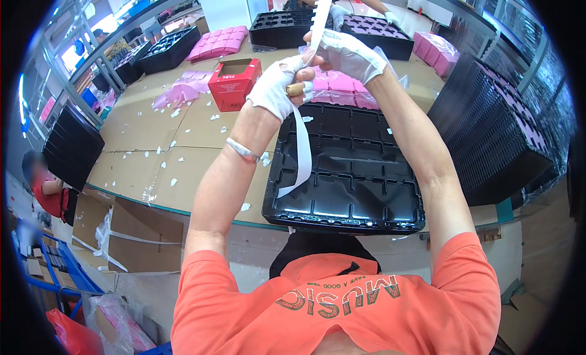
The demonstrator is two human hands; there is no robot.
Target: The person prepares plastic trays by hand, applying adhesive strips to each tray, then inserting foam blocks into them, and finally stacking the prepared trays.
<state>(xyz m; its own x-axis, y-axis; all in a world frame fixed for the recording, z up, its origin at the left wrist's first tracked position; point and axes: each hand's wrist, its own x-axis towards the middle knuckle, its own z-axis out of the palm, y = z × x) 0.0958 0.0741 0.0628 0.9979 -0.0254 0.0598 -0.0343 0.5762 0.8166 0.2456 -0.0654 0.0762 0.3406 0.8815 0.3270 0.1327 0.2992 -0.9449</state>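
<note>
White strip (303, 150): long axis near-far, tail over left of black tray (366, 178)
Left hand (282, 83): pinching strip, nearer tail
Right hand (349, 53): gripping strip, farther right

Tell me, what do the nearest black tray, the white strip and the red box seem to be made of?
The black tray: probably thin molded plastic, glossy, judging by bright reflections and shaped ridges.
The white strip: paper or thin plastic, fairly matte; its loose end curls, but the look leaves it open.
The red box: likely printed cardboard, with flat sides and crisp edges.
</note>
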